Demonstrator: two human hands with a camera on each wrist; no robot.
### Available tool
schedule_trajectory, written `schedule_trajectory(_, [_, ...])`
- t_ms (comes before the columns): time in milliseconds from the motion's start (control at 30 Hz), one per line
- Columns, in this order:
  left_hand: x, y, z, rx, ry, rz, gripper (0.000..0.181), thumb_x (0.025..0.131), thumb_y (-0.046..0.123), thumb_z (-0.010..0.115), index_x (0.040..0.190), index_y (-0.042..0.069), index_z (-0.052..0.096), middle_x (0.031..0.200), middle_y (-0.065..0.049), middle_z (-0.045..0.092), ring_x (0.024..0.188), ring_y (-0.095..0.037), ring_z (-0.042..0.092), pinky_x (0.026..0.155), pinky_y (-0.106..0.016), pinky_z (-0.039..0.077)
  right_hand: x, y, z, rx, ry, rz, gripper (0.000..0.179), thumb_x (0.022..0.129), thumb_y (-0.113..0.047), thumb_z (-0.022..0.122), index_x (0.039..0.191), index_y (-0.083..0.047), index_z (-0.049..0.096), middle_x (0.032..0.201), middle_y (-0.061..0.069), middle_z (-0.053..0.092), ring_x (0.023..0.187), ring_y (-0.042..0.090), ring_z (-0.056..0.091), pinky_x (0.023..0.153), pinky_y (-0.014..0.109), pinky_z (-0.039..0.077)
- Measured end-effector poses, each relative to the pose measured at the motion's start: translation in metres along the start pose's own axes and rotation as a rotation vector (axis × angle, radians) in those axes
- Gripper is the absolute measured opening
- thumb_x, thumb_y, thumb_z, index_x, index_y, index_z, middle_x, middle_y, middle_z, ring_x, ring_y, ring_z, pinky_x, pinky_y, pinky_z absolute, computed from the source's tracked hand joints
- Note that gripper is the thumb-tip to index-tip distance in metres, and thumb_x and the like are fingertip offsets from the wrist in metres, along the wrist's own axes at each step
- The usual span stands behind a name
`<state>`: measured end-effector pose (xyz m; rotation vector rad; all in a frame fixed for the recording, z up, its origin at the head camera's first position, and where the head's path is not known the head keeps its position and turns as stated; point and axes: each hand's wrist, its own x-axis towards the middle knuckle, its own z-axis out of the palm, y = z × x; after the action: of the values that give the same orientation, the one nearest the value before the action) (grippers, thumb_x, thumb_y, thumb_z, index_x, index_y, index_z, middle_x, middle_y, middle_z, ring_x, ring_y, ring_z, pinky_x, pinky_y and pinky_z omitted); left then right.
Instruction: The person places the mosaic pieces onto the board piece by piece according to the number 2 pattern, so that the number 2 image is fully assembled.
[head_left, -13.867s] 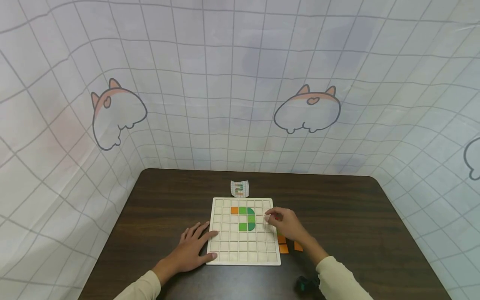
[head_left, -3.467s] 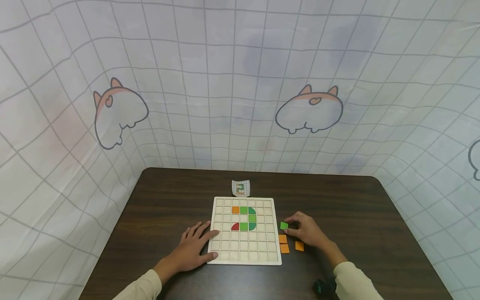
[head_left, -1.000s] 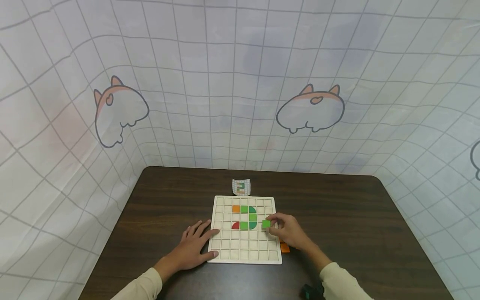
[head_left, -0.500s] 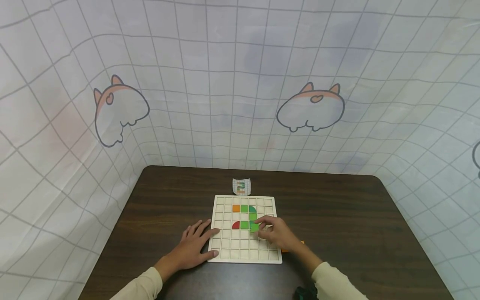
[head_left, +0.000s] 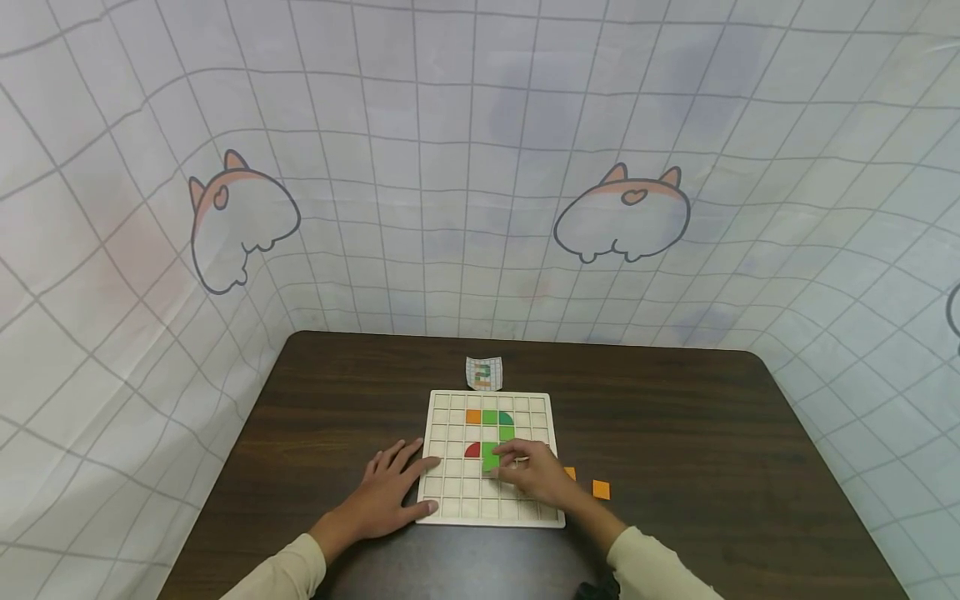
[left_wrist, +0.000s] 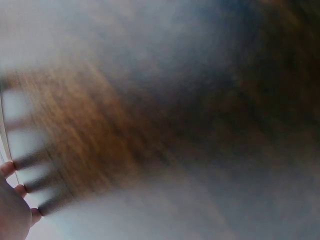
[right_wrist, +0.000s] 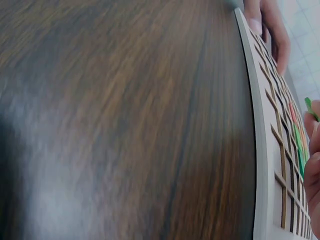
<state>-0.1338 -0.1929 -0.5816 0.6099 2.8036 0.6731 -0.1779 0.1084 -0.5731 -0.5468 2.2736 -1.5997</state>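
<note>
A pale gridded board [head_left: 450,492] lies on the dark table. My right hand [head_left: 534,475] pinches a green square tile [head_left: 490,463] over the middle of the board; the right wrist view catches this tile raised above the grid. Near it sits a red quarter-round tile [head_left: 472,450]. Along the upper row are an orange square tile [head_left: 473,417], a green square tile [head_left: 490,417] and a dark green quarter-round tile [head_left: 506,418], with another green square tile [head_left: 507,433] below. The right fingers hide part of the pattern. With fingers spread, my left hand [head_left: 386,496] rests at the board's left edge.
Behind the board lies a small card [head_left: 483,374] with a coloured pattern on a grid. Loose orange tiles [head_left: 601,490] lie right of the board, partly covered by the right arm. A white grid-patterned curtain [head_left: 480,208] surrounds the table's back and sides.
My right hand has picked up the green square tile from the table and carried it left over the board. A red quarter-round tile has been added since the earliest frame. The left hand stays put.
</note>
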Motion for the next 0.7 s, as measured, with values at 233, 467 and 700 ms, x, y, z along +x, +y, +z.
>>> schedule_trajectory(233, [0.001, -0.003, 0.003, 0.005, 0.001, 0.004, 0.068, 0.095, 0.068, 0.052, 0.153, 0.034, 0.042, 0.166, -0.009, 0.023, 0.151, -0.044, 0.020, 0.111, -0.073, 0.019, 0.004, -0.002, 0.013, -0.091, -0.001, 0.006, 0.025, 0.090, -0.015, 0.076, 0.112, -0.004, 0.072, 0.088, 0.003, 0.066, 0.050, 0.000, 0.043, 0.047, 0.018, 0.038])
schedule_trajectory(467, [0.001, -0.004, 0.004, 0.006, 0.001, 0.005, 0.068, 0.094, 0.068, 0.052, 0.153, 0.034, 0.042, 0.166, -0.010, 0.024, 0.151, -0.044, 0.020, 0.111, -0.073, 0.019, 0.008, -0.005, 0.023, -0.261, -0.012, -0.056, 0.022, 0.089, -0.015, 0.076, 0.109, -0.006, 0.073, 0.082, -0.004, 0.066, 0.055, 0.000, 0.045, 0.053, 0.018, 0.041])
schedule_trajectory(700, [0.000, -0.003, 0.004, 0.002, 0.015, 0.011, 0.068, 0.094, 0.067, 0.053, 0.152, 0.033, 0.043, 0.165, -0.010, 0.025, 0.150, -0.045, 0.021, 0.110, -0.073, 0.020, 0.013, -0.010, 0.030, -0.328, 0.006, -0.070, 0.020, 0.089, -0.014, 0.075, 0.108, -0.008, 0.074, 0.079, -0.007, 0.065, 0.052, -0.001, 0.039, 0.052, 0.018, 0.035])
